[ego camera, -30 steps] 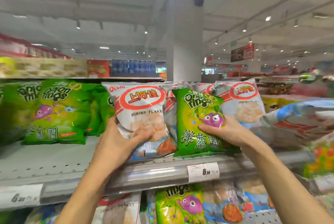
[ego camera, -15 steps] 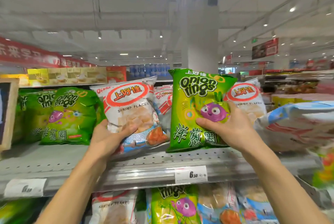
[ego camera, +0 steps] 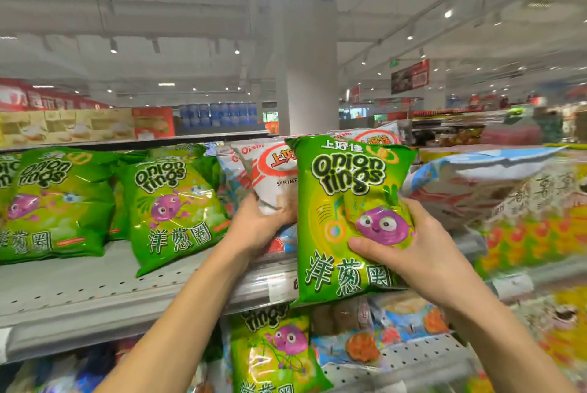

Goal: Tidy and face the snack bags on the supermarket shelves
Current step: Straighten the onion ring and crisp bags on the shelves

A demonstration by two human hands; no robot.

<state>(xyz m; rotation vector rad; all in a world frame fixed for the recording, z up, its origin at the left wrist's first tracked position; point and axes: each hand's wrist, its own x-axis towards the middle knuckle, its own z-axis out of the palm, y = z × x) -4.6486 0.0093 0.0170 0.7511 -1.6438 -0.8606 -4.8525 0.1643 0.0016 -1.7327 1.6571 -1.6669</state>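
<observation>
Head view, nearest first: a green onion rings bag (ego camera: 346,221) is gripped upright by the right hand (ego camera: 416,249), held out in front of the shelf (ego camera: 95,291) edge. Just behind, a white shrimp flakes bag (ego camera: 270,180) is grasped by the left hand (ego camera: 257,227). Further back-left, two more green bags (ego camera: 171,202) are leaned on the shelf.
</observation>
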